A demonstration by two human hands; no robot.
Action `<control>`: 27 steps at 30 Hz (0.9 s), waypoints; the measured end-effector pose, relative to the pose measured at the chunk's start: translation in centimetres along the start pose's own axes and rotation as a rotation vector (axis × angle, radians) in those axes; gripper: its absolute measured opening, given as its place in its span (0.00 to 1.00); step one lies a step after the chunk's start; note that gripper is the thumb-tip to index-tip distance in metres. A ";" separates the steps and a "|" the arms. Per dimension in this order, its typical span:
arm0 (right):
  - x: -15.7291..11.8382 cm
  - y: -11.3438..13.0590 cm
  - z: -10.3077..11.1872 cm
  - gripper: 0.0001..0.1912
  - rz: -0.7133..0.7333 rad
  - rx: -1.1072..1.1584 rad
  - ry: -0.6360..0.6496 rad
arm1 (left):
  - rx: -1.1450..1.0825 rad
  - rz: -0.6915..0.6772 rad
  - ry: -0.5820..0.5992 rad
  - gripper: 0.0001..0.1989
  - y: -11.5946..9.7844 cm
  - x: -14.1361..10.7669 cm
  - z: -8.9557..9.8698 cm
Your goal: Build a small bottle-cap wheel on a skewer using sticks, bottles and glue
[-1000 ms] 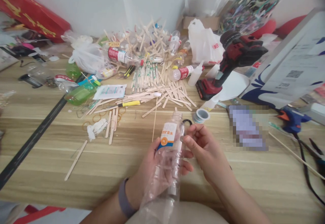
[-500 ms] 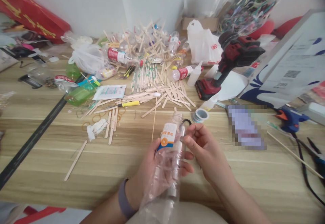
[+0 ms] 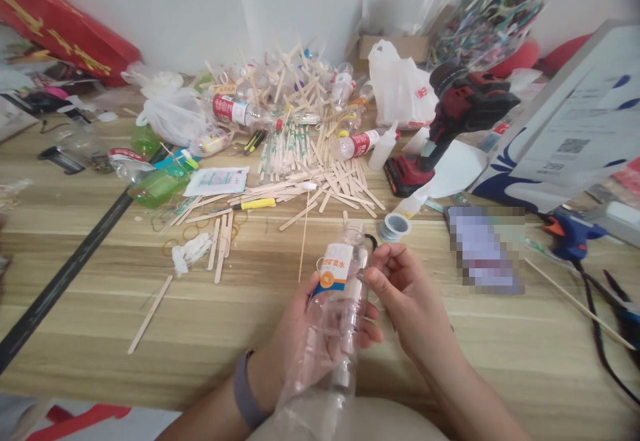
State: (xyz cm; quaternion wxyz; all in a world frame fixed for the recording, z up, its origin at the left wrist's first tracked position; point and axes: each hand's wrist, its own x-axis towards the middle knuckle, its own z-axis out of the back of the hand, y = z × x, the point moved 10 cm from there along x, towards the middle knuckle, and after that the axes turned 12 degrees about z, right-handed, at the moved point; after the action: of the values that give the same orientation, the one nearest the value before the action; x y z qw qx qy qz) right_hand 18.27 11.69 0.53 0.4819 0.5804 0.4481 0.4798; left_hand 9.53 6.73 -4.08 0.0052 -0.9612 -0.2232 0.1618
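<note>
A clear plastic bottle with a white, orange and blue label lies tilted in my left hand, neck pointing away from me. My left fingers wrap beneath it, their tips showing on the far right side. Beside the label's right edge, my right hand has thumb and fingers pinched together; what they grip, if anything, is too small to make out. A thin black curved piece shows between the bottle's neck and my right fingers. The bottle's mouth has no cap on it.
Wooden sticks pile up ahead, near a yellow cutter. A tape roll, a red-black power drill and a blurred phone-like object stand or lie rightward. Farther right is a blue glue gun. Green bottles lie left.
The bottle has turned or shifted slightly to the right in my left hand, its label moving with it. My right hand keeps nearly the same place and pinch.
</note>
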 end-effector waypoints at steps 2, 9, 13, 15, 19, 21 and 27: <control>0.2 0.3 0.4 0.21 0.044 -0.020 -0.008 | 0.016 0.020 -0.010 0.26 -0.1 -0.2 0.1; 2.0 0.9 3.2 0.15 0.058 -0.102 0.089 | 0.162 0.207 0.010 0.25 -0.6 -1.4 -0.4; 2.2 0.4 3.2 0.14 -0.025 0.020 0.298 | 0.222 0.288 0.041 0.24 -0.2 -2.2 -1.2; 2.1 0.3 3.3 0.13 -0.042 0.048 0.368 | 0.234 0.343 0.038 0.25 0.3 -2.6 -1.5; 1.5 0.6 2.4 0.11 -0.074 -0.027 0.614 | 0.234 0.432 -0.003 0.27 1.1 -3.2 -1.3; 1.2 1.7 1.4 0.08 -0.022 -0.086 0.782 | 0.240 0.479 0.003 0.28 1.7 -3.4 -1.5; -0.6 5.4 -1.8 0.12 0.426 -0.456 1.253 | 0.348 0.540 -0.096 0.36 2.7 -3.3 -1.6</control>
State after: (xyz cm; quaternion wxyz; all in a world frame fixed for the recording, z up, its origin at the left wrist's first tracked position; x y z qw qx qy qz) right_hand 16.76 10.65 5.92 0.1377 0.1539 0.4062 0.8901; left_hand 8.40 2.97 -1.79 0.1157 -0.9616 0.0711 0.2383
